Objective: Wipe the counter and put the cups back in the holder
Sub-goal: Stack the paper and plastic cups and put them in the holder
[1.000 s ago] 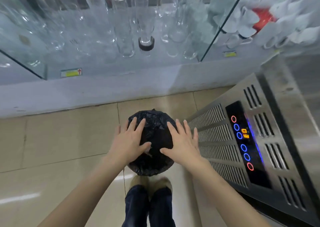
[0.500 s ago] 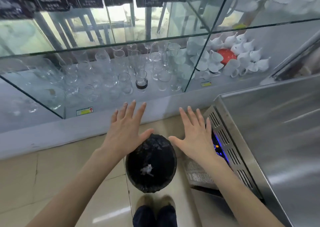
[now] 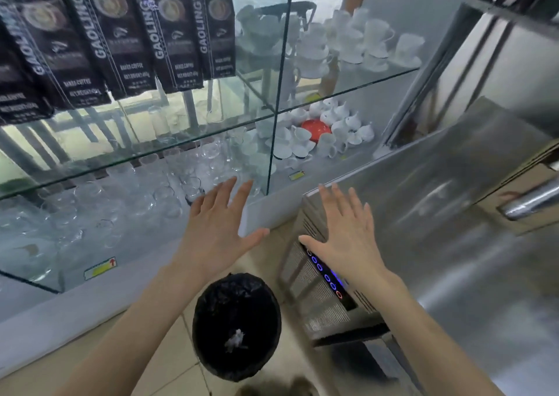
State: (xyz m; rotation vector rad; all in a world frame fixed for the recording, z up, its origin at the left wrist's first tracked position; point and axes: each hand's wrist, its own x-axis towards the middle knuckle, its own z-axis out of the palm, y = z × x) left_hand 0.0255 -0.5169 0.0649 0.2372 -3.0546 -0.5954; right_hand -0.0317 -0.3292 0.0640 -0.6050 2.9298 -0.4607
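Note:
My left hand (image 3: 219,229) and my right hand (image 3: 344,232) are raised in front of me, fingers spread, holding nothing. Below them on the tiled floor stands a round bin lined with a black bag (image 3: 236,324); a crumpled white scrap (image 3: 235,339) lies inside it. White cups (image 3: 338,126) and a red dish (image 3: 316,128) sit behind glass on a lower shelf, with more white cups (image 3: 363,41) on the shelf above. The steel counter top (image 3: 453,214) runs along my right.
A glass cabinet (image 3: 273,117) ahead holds several clear glasses (image 3: 169,190) at lower left and dark coffee bags (image 3: 121,38) on top. A steel unit's control panel with lit round buttons (image 3: 325,273) faces the bin. A steel fridge handle (image 3: 529,200) is at right.
Both hands have lifted off the bin's bag and risen with fingers spread. My view has tilted upward, bringing the upper shelves and coffee bags into sight.

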